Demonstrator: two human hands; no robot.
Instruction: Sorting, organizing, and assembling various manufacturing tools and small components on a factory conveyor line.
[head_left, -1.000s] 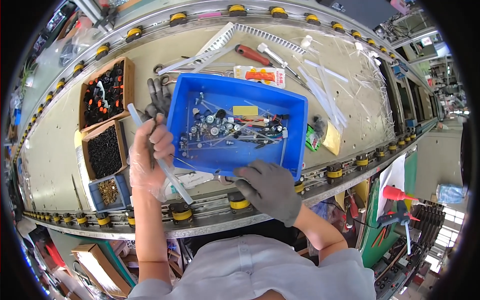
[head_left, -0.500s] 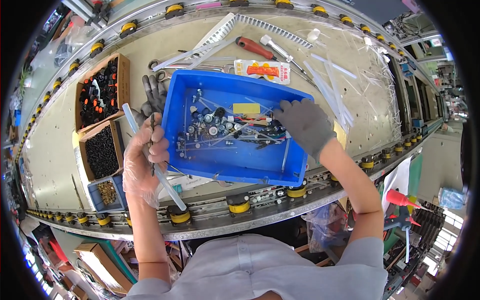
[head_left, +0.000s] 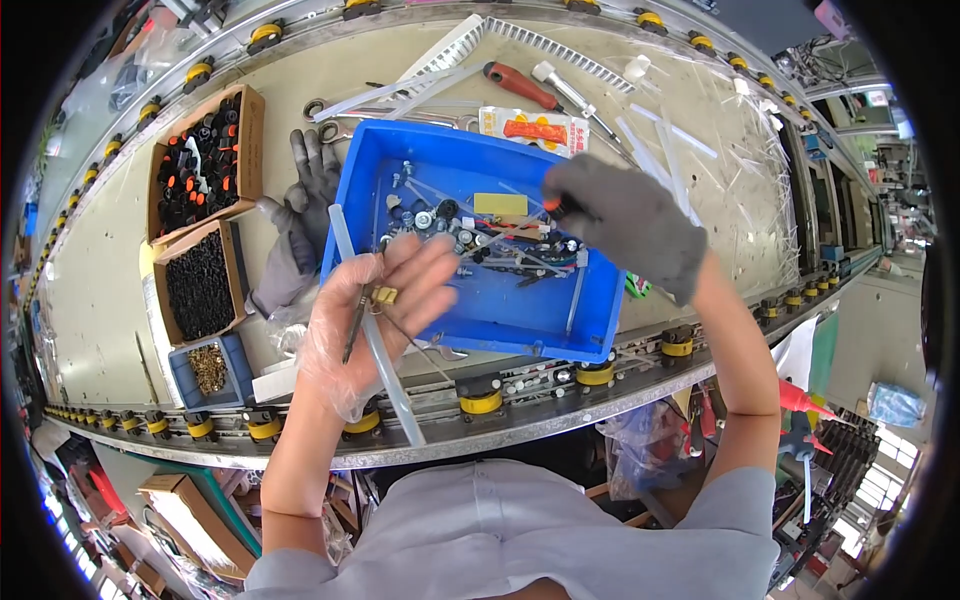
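My left hand, in a thin clear plastic glove, is turned palm up at the bin's near left corner with its fingers stretched. Between thumb and palm it keeps a translucent plastic tube and a thin dark rod. Small brass-coloured pieces rest on the palm. Over the right part of the blue bin, my right hand wears a grey glove and pinches a small black-and-orange part, mostly hidden by the fingers. Inside the bin lie screws, cable ties and a yellow block.
On the left stand a cardboard box of black-and-orange parts, a box of black pieces and a small blue-grey tray of brass pieces. A grey glove lies beside the bin. Behind are wrenches, a red-handled screwdriver and a snack packet.
My left hand has moved right and turned palm up, opening its fingers and showing the brass pieces. My right hand has lifted slightly, with the black-and-orange part now showing at its fingertips.
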